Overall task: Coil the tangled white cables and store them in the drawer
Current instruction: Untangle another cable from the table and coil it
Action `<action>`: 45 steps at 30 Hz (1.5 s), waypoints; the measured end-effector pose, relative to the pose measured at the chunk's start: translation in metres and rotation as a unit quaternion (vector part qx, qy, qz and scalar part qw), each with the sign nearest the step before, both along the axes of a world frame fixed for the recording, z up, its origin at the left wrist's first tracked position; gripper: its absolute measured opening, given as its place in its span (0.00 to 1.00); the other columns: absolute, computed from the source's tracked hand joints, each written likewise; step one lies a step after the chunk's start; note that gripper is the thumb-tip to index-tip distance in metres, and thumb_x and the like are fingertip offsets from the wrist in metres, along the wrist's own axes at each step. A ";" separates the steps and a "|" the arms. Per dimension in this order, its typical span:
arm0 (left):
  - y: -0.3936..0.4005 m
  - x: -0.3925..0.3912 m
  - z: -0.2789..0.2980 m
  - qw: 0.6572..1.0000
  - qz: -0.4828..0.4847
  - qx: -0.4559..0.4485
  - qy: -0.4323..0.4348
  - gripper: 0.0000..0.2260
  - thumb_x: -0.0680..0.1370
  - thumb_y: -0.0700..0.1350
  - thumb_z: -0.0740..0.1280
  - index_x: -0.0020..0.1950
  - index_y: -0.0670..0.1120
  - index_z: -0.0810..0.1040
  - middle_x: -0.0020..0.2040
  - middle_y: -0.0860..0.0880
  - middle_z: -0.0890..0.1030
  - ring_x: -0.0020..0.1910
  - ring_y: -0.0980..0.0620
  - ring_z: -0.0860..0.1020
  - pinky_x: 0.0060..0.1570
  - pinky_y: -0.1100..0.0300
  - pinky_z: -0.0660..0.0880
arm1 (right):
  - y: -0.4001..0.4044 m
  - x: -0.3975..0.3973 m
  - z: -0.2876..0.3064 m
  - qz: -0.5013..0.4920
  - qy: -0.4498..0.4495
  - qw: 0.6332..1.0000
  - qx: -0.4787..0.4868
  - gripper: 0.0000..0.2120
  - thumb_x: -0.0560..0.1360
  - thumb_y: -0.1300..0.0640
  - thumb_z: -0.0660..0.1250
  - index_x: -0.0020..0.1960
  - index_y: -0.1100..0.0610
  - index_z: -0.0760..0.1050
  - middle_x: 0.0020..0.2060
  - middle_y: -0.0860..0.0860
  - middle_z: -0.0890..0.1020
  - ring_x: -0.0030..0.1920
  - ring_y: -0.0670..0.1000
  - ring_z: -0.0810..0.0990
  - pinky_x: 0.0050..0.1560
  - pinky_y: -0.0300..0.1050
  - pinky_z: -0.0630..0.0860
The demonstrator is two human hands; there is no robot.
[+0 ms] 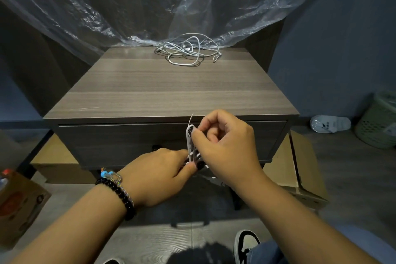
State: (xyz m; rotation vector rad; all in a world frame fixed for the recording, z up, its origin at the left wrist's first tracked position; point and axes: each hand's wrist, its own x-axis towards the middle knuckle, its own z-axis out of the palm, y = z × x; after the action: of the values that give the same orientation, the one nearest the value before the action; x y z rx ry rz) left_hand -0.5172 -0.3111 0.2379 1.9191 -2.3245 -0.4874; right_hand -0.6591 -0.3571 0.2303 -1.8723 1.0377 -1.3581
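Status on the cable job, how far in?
Early. In hand: one folded white cable bundle, gripped by the left hand and pinched by the right hand. Left: tangled cables still on the nightstand top; drawer closed.

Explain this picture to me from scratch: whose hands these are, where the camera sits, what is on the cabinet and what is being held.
There is no machine here. A person wears a camera on the head, looking down at their own hands. The left hand, with a beaded bracelet, and the right hand together hold a small folded bundle of white cable in front of the closed drawer. On the wooden cabinet top, at its far edge, lies a tangled pile of white cables.
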 end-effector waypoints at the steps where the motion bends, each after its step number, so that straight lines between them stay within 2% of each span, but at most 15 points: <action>1: 0.000 -0.001 0.000 1.000 0.000 -0.001 -0.006 0.16 0.80 0.59 0.50 0.57 0.54 0.73 0.48 0.52 0.80 0.47 0.52 0.78 0.49 0.54 0.75 | 0.001 0.001 0.000 -0.001 0.000 1.000 0.011 0.08 0.70 0.61 0.73 0.35 0.56 0.75 0.21 0.46 0.70 0.23 0.46 0.68 0.29 0.43 0.74; 7: -0.001 0.000 0.000 1.000 0.012 -0.018 -0.021 0.15 0.80 0.57 0.51 0.48 0.51 0.74 0.40 0.53 0.77 0.39 0.52 0.77 0.41 0.56 0.74 | 0.008 0.012 -0.001 -0.015 0.039 0.998 0.040 0.17 0.72 0.52 0.72 0.26 0.55 0.76 0.19 0.47 0.74 0.23 0.47 0.72 0.28 0.41 0.71; 10: -0.001 0.000 0.002 0.999 0.019 -0.029 0.000 0.14 0.80 0.56 0.51 0.49 0.51 0.73 0.38 0.54 0.75 0.37 0.53 0.75 0.41 0.56 0.74 | 0.010 0.014 0.001 0.006 -0.018 0.998 0.068 0.14 0.74 0.54 0.71 0.31 0.57 0.81 0.23 0.53 0.77 0.26 0.53 0.75 0.30 0.48 0.74; 13: -0.003 0.002 0.002 0.998 0.028 -0.043 0.021 0.14 0.81 0.56 0.52 0.53 0.52 0.74 0.42 0.53 0.78 0.40 0.52 0.76 0.43 0.54 0.75 | 0.013 0.014 0.003 0.047 -0.095 0.989 0.100 0.12 0.76 0.56 0.70 0.36 0.59 0.84 0.28 0.57 0.81 0.31 0.58 0.80 0.31 0.52 0.78; 15: -0.004 0.003 0.002 0.997 0.038 -0.061 0.027 0.14 0.81 0.56 0.51 0.53 0.53 0.73 0.44 0.52 0.79 0.42 0.52 0.77 0.43 0.54 0.75 | 0.013 0.013 0.004 0.058 -0.130 0.983 0.115 0.09 0.76 0.58 0.69 0.39 0.57 0.84 0.31 0.54 0.83 0.32 0.50 0.81 0.33 0.46 0.79; 18: -0.004 0.002 0.001 0.993 0.053 -0.105 0.023 0.13 0.80 0.58 0.51 0.51 0.53 0.71 0.41 0.53 0.78 0.41 0.51 0.77 0.39 0.55 0.71 | 0.009 0.012 0.002 0.054 -0.152 0.977 0.139 0.07 0.77 0.59 0.68 0.43 0.57 0.85 0.33 0.50 0.84 0.35 0.43 0.81 0.37 0.40 0.78; 20: -0.003 -0.001 0.000 0.991 0.058 -0.122 0.007 0.14 0.81 0.57 0.51 0.53 0.53 0.71 0.41 0.53 0.78 0.42 0.50 0.77 0.39 0.55 0.72 | 0.005 0.012 0.000 0.051 -0.122 0.982 0.133 0.07 0.76 0.58 0.69 0.46 0.58 0.85 0.33 0.50 0.84 0.35 0.43 0.81 0.37 0.39 0.77; 22: -0.003 -0.003 -0.001 0.989 0.057 -0.131 -0.031 0.13 0.81 0.56 0.51 0.55 0.52 0.72 0.46 0.51 0.79 0.45 0.50 0.78 0.42 0.56 0.73 | 0.003 0.011 -0.002 0.049 -0.065 0.990 0.113 0.06 0.74 0.56 0.71 0.46 0.56 0.85 0.32 0.50 0.82 0.34 0.43 0.79 0.35 0.39 0.75; 25: -0.003 -0.004 -0.002 0.984 0.041 -0.136 -0.103 0.13 0.81 0.53 0.52 0.52 0.51 0.74 0.50 0.51 0.80 0.47 0.51 0.78 0.42 0.58 0.70 | 0.004 0.012 0.000 0.039 -0.004 0.996 0.080 0.02 0.70 0.55 0.74 0.41 0.53 0.86 0.29 0.49 0.74 0.30 0.43 0.71 0.32 0.35 0.67; 27: -0.002 -0.006 -0.003 0.983 0.031 -0.134 -0.124 0.14 0.81 0.53 0.51 0.52 0.51 0.74 0.51 0.52 0.79 0.49 0.51 0.78 0.45 0.58 0.71 | 0.004 0.012 0.003 0.031 0.008 0.996 0.083 0.02 0.69 0.58 0.75 0.38 0.53 0.86 0.30 0.49 0.77 0.31 0.43 0.74 0.33 0.34 0.68; 29: -0.001 -0.007 -0.005 0.984 0.030 -0.138 -0.112 0.14 0.81 0.54 0.50 0.52 0.51 0.73 0.51 0.52 0.79 0.49 0.52 0.78 0.46 0.58 0.72 | 0.004 0.011 0.004 0.023 0.010 0.995 0.096 0.05 0.69 0.61 0.74 0.36 0.53 0.85 0.32 0.46 0.81 0.34 0.42 0.78 0.36 0.32 0.71; 32: -0.002 -0.006 -0.010 0.988 0.055 -0.138 -0.046 0.13 0.81 0.55 0.51 0.56 0.52 0.71 0.50 0.52 0.80 0.48 0.51 0.78 0.43 0.56 0.72 | 0.004 0.009 0.003 0.013 0.043 0.995 0.085 0.09 0.72 0.59 0.71 0.34 0.51 0.80 0.29 0.44 0.80 0.32 0.43 0.77 0.33 0.35 0.73; 38: -0.005 -0.003 -0.011 0.988 0.104 -0.101 0.043 0.06 0.81 0.51 0.56 0.48 0.52 0.68 0.46 0.50 0.76 0.47 0.49 0.77 0.43 0.55 0.73 | 0.006 0.007 0.002 0.025 0.135 0.990 -0.027 0.03 0.74 0.60 0.69 0.41 0.56 0.80 0.34 0.45 0.80 0.35 0.45 0.78 0.35 0.34 0.73; 41: -0.007 0.001 -0.010 0.985 0.118 -0.112 0.048 0.05 0.79 0.51 0.57 0.46 0.52 0.67 0.45 0.52 0.70 0.49 0.48 0.76 0.44 0.55 0.72 | 0.006 0.006 0.002 0.035 0.118 0.992 -0.040 0.02 0.71 0.60 0.71 0.41 0.56 0.82 0.34 0.46 0.81 0.35 0.46 0.80 0.36 0.42 0.78; 45: -0.009 0.008 -0.009 0.983 0.113 -0.132 0.055 0.09 0.78 0.53 0.59 0.54 0.52 0.71 0.45 0.52 0.68 0.49 0.48 0.75 0.47 0.53 0.72 | 0.004 -0.002 0.010 0.065 0.101 0.993 -0.021 0.03 0.70 0.59 0.71 0.38 0.57 0.83 0.31 0.48 0.82 0.32 0.48 0.82 0.34 0.49 0.80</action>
State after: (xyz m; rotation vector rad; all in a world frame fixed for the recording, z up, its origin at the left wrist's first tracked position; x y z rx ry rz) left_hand -0.5090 -0.3205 0.2287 1.9392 -1.9594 -0.2425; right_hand -0.6610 -0.3532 0.2400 -2.1044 0.9704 -1.1430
